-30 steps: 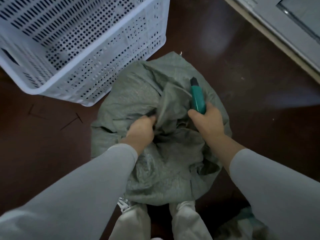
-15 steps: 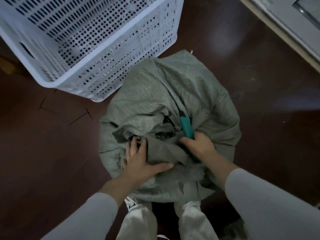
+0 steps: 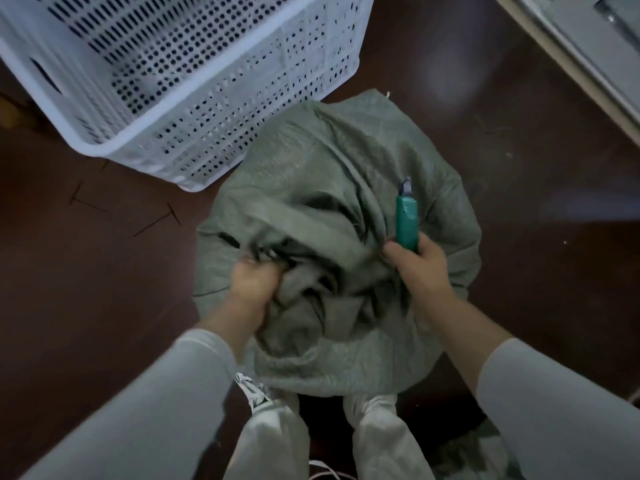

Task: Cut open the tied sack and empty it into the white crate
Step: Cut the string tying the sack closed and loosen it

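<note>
The left hand [image 3: 254,277] grips the sack [image 3: 332,188] mouth; the right hand [image 3: 417,268] grips the knife [image 3: 406,220], blade pointing away, seemingly clear of cloth; the crate [image 3: 214,98] lies forward-left.

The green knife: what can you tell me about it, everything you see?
The knife has a teal-green handle that looks plastic and a short dark blade tip at its far end. It points away from the person. The right hand grips its lower end, hiding that part. It lies over a fold of the grey-green woven sack; whether the blade touches the fabric cannot be told.
</note>
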A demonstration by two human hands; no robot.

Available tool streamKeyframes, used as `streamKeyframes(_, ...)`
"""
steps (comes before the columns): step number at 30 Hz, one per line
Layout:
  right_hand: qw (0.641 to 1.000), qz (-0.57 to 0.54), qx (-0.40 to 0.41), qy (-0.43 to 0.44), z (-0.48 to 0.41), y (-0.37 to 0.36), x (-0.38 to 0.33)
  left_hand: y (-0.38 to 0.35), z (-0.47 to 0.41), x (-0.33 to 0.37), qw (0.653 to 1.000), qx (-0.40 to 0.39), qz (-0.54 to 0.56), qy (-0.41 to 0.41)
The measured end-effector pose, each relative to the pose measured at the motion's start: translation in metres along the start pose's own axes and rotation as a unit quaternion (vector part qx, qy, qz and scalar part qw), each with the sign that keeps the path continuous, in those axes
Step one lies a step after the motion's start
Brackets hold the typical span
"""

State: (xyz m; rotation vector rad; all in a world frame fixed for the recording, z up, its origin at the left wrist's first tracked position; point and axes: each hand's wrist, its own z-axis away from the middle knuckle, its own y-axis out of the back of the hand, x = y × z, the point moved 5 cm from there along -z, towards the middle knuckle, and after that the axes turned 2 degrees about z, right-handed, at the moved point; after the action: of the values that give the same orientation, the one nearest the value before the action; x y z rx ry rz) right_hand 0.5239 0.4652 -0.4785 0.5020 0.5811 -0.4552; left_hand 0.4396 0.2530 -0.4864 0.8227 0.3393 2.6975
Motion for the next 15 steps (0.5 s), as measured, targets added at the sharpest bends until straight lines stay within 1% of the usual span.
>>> streamKeyframes(1, 0.999, -0.018, -0.017, -0.025, 0.0, 0.002, 0.001, 0.009, -0.008, 0.01, 0.998, -0.008, 0.041, 0.054)
streamKeyframes(2, 0.996, -0.04, -0.048, -0.065, 0.002, -0.001, 0.005, 0.014, -0.012, 0.018, 0.992, -0.039, 0.072, 0.097)
streamKeyframes(3, 0.989, -0.056, -0.081, -0.11, 0.005, -0.006, 0.01, 0.017, -0.012, 0.027, 0.985, -0.075, 0.09, 0.124)
streamKeyframes(4, 0.981, -0.06, -0.111, -0.146, 0.01, -0.014, 0.013, 0.019, -0.011, 0.036, 0.977, -0.108, 0.119, 0.143)
streamKeyframes(5, 0.974, -0.069, -0.134, -0.169, 0.015, -0.022, 0.014, 0.02, -0.012, 0.045, 0.966, -0.132, 0.17, 0.142)
streamKeyframes(6, 0.966, -0.096, -0.155, -0.184, 0.018, -0.032, 0.011, 0.021, -0.012, 0.057, 0.95, -0.153, 0.243, 0.123)
streamKeyframes(8, 0.934, -0.207, -0.206, -0.207, 0.021, -0.054, -0.003, 0.023, -0.012, 0.079, 0.909, -0.171, 0.373, 0.066)
streamKeyframes(9, 0.914, -0.266, -0.224, -0.21, 0.021, -0.063, -0.016, 0.025, -0.008, 0.087, 0.911, -0.146, 0.386, 0.027)
streamKeyframes(10, 0.896, -0.316, -0.235, -0.203, 0.019, -0.07, -0.032, 0.03, -0.002, 0.094, 0.929, -0.108, 0.351, -0.037)
streamKeyframes(11, 0.888, -0.346, -0.236, -0.187, 0.013, -0.076, -0.048, 0.042, 0.003, 0.101, 0.958, -0.021, 0.243, -0.149)
streamKeyframes(12, 0.886, -0.361, -0.237, -0.169, 0.008, -0.08, -0.062, 0.05, 0.017, 0.11, 0.949, 0.075, 0.07, -0.298)
streamKeyframes(13, 0.885, -0.366, -0.244, -0.151, 0.002, -0.085, -0.075, 0.045, 0.037, 0.114, 0.873, 0.119, -0.09, -0.464)
streamKeyframes(14, 0.886, -0.36, -0.258, -0.137, -0.002, -0.09, -0.087, 0.028, 0.054, 0.109, 0.769, 0.097, -0.201, -0.599)
streamKeyframes(15, 0.891, -0.342, -0.269, -0.127, -0.005, -0.092, -0.096, 0.007, 0.065, 0.096, 0.69, 0.027, -0.266, -0.673)
